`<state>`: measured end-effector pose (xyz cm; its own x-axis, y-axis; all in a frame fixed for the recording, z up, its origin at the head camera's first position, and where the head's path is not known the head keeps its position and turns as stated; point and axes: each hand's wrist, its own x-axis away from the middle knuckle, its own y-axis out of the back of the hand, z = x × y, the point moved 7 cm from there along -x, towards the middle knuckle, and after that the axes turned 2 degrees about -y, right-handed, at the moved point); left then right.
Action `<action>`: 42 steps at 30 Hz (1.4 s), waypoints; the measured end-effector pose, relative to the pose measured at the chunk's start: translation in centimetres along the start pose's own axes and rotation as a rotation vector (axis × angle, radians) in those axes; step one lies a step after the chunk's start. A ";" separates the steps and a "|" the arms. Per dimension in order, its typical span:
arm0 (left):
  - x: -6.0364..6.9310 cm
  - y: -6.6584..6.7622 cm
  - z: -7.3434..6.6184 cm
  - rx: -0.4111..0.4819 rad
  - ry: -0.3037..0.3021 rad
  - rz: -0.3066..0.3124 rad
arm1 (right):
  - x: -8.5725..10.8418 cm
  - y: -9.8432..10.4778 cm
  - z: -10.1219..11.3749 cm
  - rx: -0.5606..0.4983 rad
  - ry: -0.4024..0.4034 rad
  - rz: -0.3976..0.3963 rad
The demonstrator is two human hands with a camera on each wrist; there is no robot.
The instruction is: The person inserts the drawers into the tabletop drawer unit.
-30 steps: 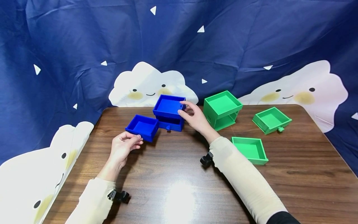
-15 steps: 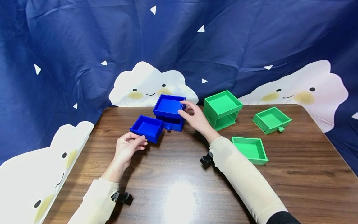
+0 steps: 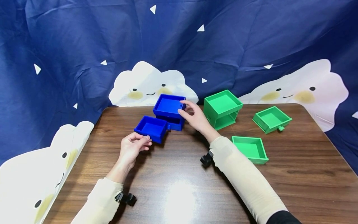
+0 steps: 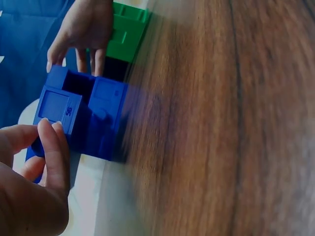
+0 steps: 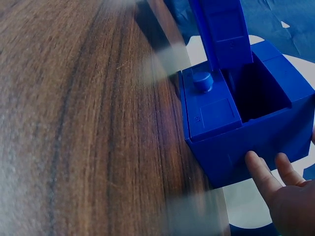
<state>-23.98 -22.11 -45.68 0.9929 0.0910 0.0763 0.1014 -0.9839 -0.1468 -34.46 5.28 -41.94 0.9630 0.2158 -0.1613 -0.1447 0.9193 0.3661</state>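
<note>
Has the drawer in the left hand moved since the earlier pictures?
Yes, rightward in the head view: the drawer now covers more of the blue cabinet.

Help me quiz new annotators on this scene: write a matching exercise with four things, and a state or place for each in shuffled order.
Things:
1. loose blue drawer
2. blue cabinet
3. green cabinet
4. right hand

States or places:
A. fingers at the blue cabinet's side
B. open-fronted, no drawer showing inside
C. pinched by the left hand
D. holds its lower drawer

Pairs: 1-C, 2-D, 3-B, 4-A
</note>
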 end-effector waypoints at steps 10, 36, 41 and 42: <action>0.1 -1.0 0.2 0.004 -0.005 0.001 | 0.0 0.0 0.0 -0.006 0.004 -0.010; 0.3 -4.0 0.3 0.069 -0.011 -0.001 | -0.2 0.0 -0.4 -0.007 0.001 -0.016; 0.5 -4.3 0.2 0.080 -0.016 -0.013 | -0.2 0.0 -0.3 -0.012 0.007 -0.017; 0.5 -4.3 0.2 0.076 -0.018 -0.014 | -0.2 0.0 -0.3 -0.013 0.008 -0.018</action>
<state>-23.93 -17.79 -45.20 0.9923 0.1083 0.0608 0.1192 -0.9681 -0.2205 -34.68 5.35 -42.20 0.9637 0.2021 -0.1746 -0.1309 0.9272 0.3511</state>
